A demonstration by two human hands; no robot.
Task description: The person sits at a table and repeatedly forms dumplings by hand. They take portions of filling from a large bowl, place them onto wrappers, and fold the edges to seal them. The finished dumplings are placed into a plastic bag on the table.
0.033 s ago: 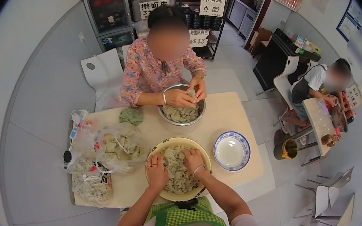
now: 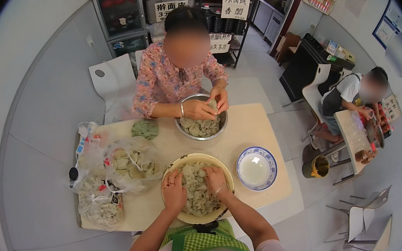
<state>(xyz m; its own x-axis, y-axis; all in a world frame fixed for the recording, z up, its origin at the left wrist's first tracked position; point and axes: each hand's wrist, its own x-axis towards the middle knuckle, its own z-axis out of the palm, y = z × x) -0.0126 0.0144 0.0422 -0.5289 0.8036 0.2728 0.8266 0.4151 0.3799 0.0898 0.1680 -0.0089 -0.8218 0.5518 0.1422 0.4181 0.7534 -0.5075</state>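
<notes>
Both my hands work inside a cream-yellow bowl (image 2: pixel 170 164) heaped with soft, crumpled, pale green pieces that look like dough (image 2: pixel 197 191). At the bowl's left side my left hand (image 2: pixel 174 190), with a ring on a finger, has its fingers bent in on some of the pieces. My right hand (image 2: pixel 214 180), a bracelet at its wrist, curls down into the heap at the right; its fingertips are partly hidden. Across the table a person in a floral blouse pinches a pale green piece over a steel bowl (image 2: pixel 219 137) of similar pieces.
A blue-and-white bowl (image 2: pixel 255 183) with whitish contents stands right of mine. Clear plastic bags (image 2: pixel 102 204) of pale pieces and a green lump (image 2: pixel 145 129) lie at the left. Another person sits at a side table (image 2: pixel 354 138); a bin (image 2: pixel 317 167) stands nearby.
</notes>
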